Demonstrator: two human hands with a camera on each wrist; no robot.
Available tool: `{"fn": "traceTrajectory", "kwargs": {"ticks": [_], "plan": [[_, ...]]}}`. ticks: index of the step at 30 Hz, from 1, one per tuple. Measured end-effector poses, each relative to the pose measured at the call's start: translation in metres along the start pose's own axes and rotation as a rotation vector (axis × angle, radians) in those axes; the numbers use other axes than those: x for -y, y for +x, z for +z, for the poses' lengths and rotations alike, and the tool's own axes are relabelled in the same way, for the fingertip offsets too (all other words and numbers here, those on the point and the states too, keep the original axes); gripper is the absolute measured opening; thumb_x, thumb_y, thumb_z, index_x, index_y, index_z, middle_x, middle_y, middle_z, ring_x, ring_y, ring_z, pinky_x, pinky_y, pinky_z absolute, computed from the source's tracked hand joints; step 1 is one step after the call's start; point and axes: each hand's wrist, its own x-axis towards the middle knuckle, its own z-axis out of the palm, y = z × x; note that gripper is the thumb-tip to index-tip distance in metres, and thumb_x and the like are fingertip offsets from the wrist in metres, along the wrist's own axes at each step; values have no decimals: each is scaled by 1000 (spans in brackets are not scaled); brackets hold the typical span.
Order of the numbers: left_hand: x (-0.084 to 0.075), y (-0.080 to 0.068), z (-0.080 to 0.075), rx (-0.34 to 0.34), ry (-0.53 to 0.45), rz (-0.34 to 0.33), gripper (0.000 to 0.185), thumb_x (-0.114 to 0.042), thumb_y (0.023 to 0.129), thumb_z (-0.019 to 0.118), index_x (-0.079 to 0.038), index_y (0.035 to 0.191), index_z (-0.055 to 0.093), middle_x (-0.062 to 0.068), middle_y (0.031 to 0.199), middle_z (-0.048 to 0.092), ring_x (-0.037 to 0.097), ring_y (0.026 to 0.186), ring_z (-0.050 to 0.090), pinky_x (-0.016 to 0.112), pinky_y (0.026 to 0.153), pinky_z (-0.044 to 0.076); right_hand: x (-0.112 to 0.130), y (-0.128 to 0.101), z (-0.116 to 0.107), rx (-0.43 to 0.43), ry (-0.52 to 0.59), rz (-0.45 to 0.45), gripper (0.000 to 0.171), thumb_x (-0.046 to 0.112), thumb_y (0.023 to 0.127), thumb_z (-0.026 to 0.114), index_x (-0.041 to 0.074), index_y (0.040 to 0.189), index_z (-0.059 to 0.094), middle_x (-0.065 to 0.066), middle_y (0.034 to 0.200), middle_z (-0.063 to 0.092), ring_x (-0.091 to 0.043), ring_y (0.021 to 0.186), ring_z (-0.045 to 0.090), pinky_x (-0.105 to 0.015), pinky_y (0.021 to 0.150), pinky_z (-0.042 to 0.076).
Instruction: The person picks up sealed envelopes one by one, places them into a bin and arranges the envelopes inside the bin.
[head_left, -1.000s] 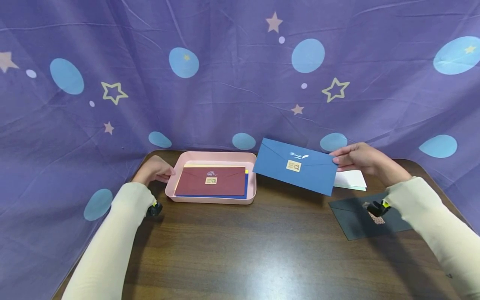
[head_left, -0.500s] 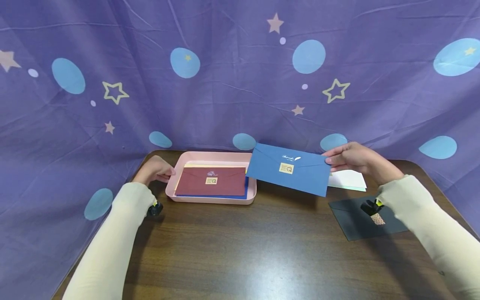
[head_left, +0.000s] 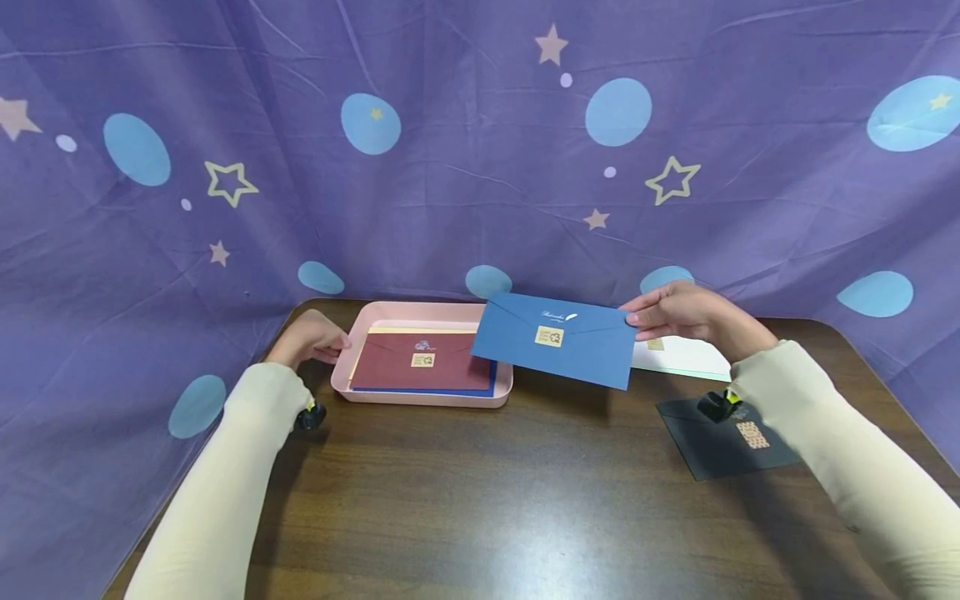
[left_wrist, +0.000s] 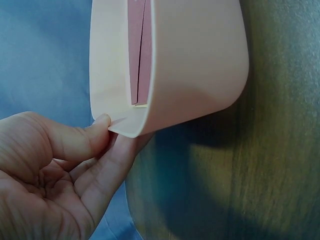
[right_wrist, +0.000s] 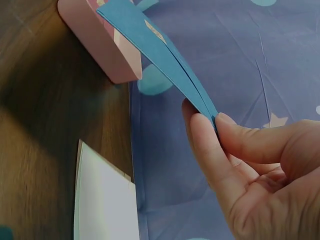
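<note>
Since a second ago the blue envelope [head_left: 555,339] has travelled leftward, away from the white envelope [head_left: 681,357], so that its left end now overlaps the right rim of the pink tray [head_left: 420,396]. The right hand [head_left: 678,311] pinches that envelope by its right edge, thumb on one face and fingers [right_wrist: 202,145] on the other, as the right wrist view shows plainly; holding it at the very end keeps the rest of the envelope free to pass over the tray's wall, and it hangs in the air, flap side up with its small gold seal facing the head camera, tilted slightly down toward the near side. The left hand [head_left: 309,337] has not shifted: it grips the tray's left corner, thumb [left_wrist: 95,131] on the rim and fingers curled beneath it, seemingly to steady the tray against sliding on the wooden table [head_left: 480,500]. Inside the tray lies a maroon envelope [head_left: 422,363], sealed like the blue one, on top of other envelopes whose blue and yellowish edges peek out. A black envelope [head_left: 723,440] lies flat on the table near the right forearm, just in front of the white one. Behind everything hangs a purple cloth [head_left: 450,150] printed with stars and blue ovals.
</note>
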Motion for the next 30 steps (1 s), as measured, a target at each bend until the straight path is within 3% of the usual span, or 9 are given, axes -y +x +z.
{"fn": "traceTrajectory", "kwargs": {"ticks": [9,18,30], "plan": [[0,1,0,-14,6,-13,13,6,89,63,12,100,64,3,71,59,11,61,62,26,65,65,5,8,13,23,61,-15,40,-1,102,54,-15,139,50,5,95,66,-5,84,68,-25,86,64],[0,2,1,-13,-9,-12,8,6,90,63,10,97,64,3,70,59,11,61,62,26,65,65,10,12,21,49,59,-12,51,0,103,53,-19,147,35,7,93,67,-4,85,68,-24,86,64],[1,3,0,-7,4,-8,17,5,89,64,14,104,64,3,71,61,11,62,64,28,68,66,18,22,33,49,-7,25,48,0,101,58,-18,143,43,4,97,67,-5,83,70,-23,85,64]]}}
